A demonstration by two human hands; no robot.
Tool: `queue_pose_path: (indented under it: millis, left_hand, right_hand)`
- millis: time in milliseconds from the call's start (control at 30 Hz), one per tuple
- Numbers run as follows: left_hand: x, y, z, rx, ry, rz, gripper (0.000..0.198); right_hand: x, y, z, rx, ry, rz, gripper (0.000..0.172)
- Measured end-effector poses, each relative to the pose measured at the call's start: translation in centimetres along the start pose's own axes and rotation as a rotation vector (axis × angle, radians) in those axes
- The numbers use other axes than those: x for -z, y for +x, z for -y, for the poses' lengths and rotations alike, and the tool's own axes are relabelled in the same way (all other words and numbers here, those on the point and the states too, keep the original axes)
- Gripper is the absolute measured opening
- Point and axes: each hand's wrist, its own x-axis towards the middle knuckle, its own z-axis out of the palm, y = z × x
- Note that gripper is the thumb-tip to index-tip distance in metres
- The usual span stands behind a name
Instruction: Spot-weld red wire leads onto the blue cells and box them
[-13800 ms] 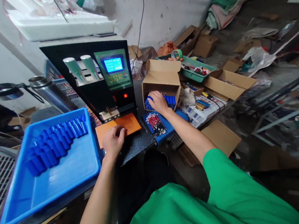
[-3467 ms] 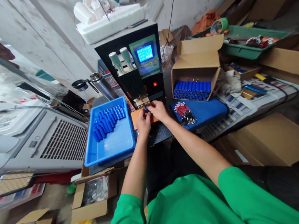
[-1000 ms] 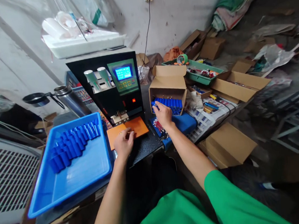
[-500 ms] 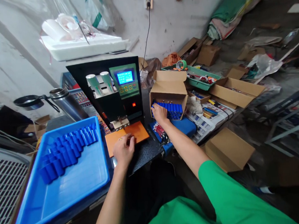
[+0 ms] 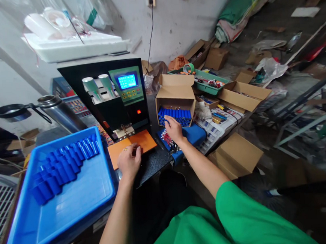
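Observation:
My left hand [image 5: 129, 161] rests on the orange board [image 5: 146, 141] in front of the spot welder [image 5: 133, 101]. Its fingers are curled toward the thumb, and whatever they may hold is hidden. Just outside the open cardboard box [image 5: 175, 86], my right hand [image 5: 174, 129] is closed in a pinch at the front of the stacked blue battery cells [image 5: 179, 114]. A bit of blue shows at its fingertips, apparently a cell, mostly covered by the fingers. On the left, a blue tray [image 5: 81, 194] holds rows of joined blue battery cells [image 5: 62, 168].
A steel flask [image 5: 62, 115] stands behind the tray. Red and white wire leads [image 5: 167, 137] lie on a blue pad [image 5: 195, 136] below the box. Farther right are a green tray [image 5: 207, 84] and an open carton [image 5: 242, 95]; another carton [image 5: 237, 155] sits lower down.
My right hand has drawn back from inside the box toward its front edge. My left hand stays on the orange board. The whole view has shifted slightly.

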Motion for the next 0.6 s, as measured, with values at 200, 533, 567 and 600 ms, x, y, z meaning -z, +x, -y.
queue_pose_path:
  millis: [200, 533, 567, 600]
  left_hand:
    - [-0.1, 0.3, 0.0, -0.001, 0.023, 0.016, 0.031]
    - [0.2, 0.6, -0.8, 0.057, 0.028, 0.034, 0.033]
    - [0.2, 0.6, -0.8, 0.065, 0.029, 0.029, 0.034]
    - [0.2, 0.6, -0.8, 0.071, 0.03, 0.024, 0.034]
  right_hand:
    - [3.6, -3.8, -5.4, -0.445, 0.017, -0.031, 0.025]
    - [2.0, -0.4, -5.1, -0.552, -0.083, 0.382, 0.021]
    - [1.7, -0.1, -4.8, -0.558, -0.101, 0.39, 0.024]
    - [1.5, 0.1, -4.6, -0.565, -0.112, 0.392, 0.027]
